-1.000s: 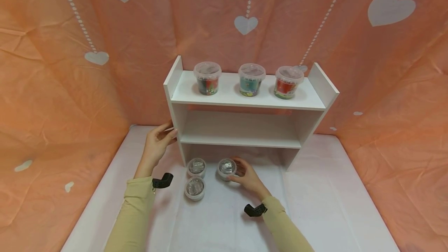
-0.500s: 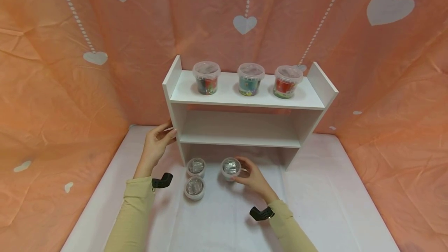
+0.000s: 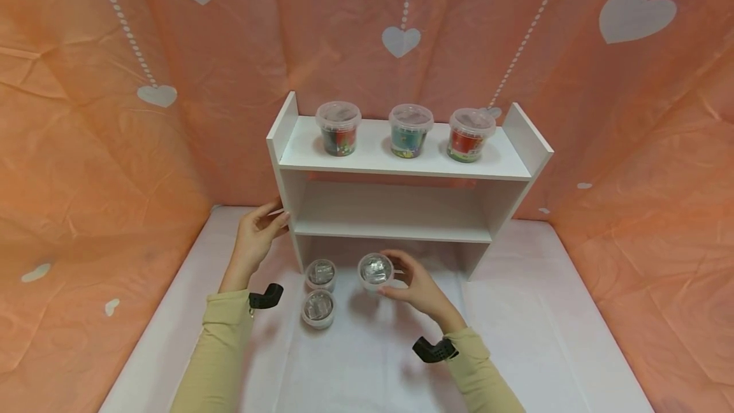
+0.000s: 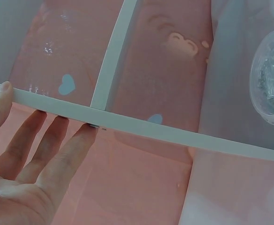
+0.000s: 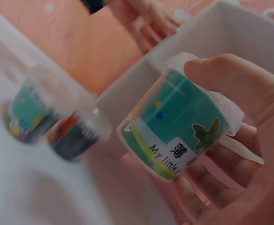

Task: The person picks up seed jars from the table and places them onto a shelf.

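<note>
My right hand [image 3: 420, 285] grips a small lidded plastic tub [image 5: 174, 122] by its rim, thumb across the lid edge. The tub has a teal label with a green leaf and "My little" printed on it. In the head view it hangs above the white cloth, in front of the shelf's lowest opening, with a shadow below. My left hand [image 3: 255, 241] touches the left side panel of the white shelf unit [image 3: 395, 209]. Its thumb [image 4: 4, 96] lies at the panel's front edge, and the fairly straight fingers [image 4: 62, 164] meet the outer face.
Two similar tubs, one farther back [image 3: 321, 275] and one nearer [image 3: 318, 309], stand at the shelf's lower left. On the top board are a dark-and-red tub [image 3: 339, 129], a teal tub [image 3: 411, 131] and a red tub [image 3: 471, 136]. Orange curtain [image 3: 355, 30] surrounds the table.
The right hand has lifted the tub off the cloth, after a slight shift to the right and then back leftward. The left hand stays at the shelf panel.
</note>
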`<state>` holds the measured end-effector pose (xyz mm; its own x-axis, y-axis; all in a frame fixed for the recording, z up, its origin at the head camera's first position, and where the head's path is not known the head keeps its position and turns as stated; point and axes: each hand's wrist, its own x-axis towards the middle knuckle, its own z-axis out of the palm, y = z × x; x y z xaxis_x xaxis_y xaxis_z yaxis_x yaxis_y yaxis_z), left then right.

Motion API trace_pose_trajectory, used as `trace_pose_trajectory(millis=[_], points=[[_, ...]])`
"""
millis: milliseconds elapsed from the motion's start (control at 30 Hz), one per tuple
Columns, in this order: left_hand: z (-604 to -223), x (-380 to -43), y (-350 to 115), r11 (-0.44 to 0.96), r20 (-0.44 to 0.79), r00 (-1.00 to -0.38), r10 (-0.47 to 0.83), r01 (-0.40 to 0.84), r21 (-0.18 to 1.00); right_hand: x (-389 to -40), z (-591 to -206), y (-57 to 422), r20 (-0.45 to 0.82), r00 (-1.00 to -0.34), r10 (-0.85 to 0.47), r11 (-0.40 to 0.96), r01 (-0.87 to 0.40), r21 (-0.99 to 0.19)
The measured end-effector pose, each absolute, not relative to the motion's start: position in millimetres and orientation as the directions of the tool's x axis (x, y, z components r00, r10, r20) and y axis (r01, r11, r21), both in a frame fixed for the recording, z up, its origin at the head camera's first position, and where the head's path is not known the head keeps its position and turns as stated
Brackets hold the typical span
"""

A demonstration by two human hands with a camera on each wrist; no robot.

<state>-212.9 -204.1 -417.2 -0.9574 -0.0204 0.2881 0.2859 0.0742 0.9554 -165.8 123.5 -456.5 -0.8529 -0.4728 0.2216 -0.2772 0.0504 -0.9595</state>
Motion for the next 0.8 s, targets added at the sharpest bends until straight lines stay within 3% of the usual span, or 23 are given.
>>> trace_pose_trajectory(millis=[367,800], points=[[-416,-212,-203,0.077,0.278,-0.960,-0.028,0.275,0.958,-167,-420,121,0.274,-0.857,-0.437,0.069,-0.335,-0.940],[-416,-212,-205,0.079,0.286,-0.958,-0.012,0.284,0.956,-180,-398,115,0.243,-0.890,-0.384,0.064,-0.289,-0.955]])
